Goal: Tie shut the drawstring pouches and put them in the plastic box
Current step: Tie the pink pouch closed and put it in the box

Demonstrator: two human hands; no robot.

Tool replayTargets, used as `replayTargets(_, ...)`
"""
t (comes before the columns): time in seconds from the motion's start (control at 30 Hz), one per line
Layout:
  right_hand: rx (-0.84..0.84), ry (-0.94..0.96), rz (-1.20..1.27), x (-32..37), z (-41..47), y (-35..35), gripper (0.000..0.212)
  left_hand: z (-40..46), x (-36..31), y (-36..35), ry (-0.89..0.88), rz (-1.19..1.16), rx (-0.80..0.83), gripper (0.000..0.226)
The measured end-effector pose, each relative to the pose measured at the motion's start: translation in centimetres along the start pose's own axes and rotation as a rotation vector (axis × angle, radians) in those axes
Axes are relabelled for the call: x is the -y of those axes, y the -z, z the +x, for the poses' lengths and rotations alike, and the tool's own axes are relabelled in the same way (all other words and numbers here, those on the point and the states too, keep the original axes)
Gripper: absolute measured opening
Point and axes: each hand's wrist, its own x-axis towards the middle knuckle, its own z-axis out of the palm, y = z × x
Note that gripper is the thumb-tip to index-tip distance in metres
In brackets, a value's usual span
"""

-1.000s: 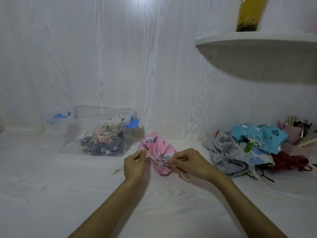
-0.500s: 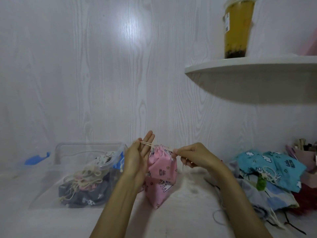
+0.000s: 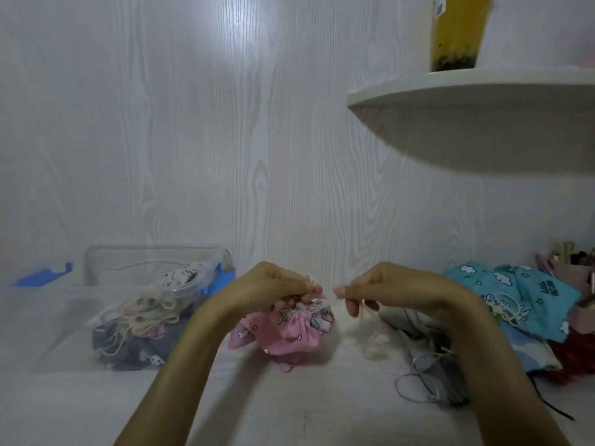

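Clear plastic box (image 3: 96, 317) sits at the table's (image 3: 289, 413) left back edge, tied pouches inside. Mid-table, I see my left hand (image 3: 270, 289) pinching the cord at the pink pouch (image 3: 289, 329)'s gathered mouth; my right hand (image 3: 380, 289) seems clenched on the other cord end, blurred. Untied pouches (image 3: 515, 300) heap toward the right edge.

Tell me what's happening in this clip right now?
A person is tying a pink pouch shut on the table. The left hand and right hand each pinch a cord end above its gathered mouth. The plastic box to the left already holds pouches; more untied pouches lie at the right.
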Motion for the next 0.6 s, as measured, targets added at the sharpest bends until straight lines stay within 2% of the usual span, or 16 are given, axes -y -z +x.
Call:
replayTargets(0.23,-0.275,0.125,0.143,1.5,-0.6,-0.1,0.038,-0.2,0.0,-2.6,-0.119,0.204,0.479,0.023)
replayTargets(0.3,-0.259,0.217,0.195,1.9,-0.4,-0.8,0.034,-0.1,0.2,-3.4,-0.152,0.234,0.454,0.028)
replayTargets(0.4,-0.114,0.356,0.175,2.6,0.1,-2.2,0.030,0.2,0.3,-4.0,-0.118,0.156,0.382,0.040)
replayTargets(0.43,-0.112,0.377,0.175,2.7,0.4,-2.4,0.031,0.1,0.1,-4.0,-0.105,0.137,0.379,0.041)
replayTargets(0.53,-0.322,0.330,0.201,2.0,1.1,-2.0,0.024,-0.3,-0.5,-3.4,-0.080,0.094,0.365,0.047)
replayTargets(0.6,-0.355,0.298,0.096,0.8,1.2,-1.3,0.022,-0.4,-0.8,-3.1,-0.057,0.090,0.335,0.057)
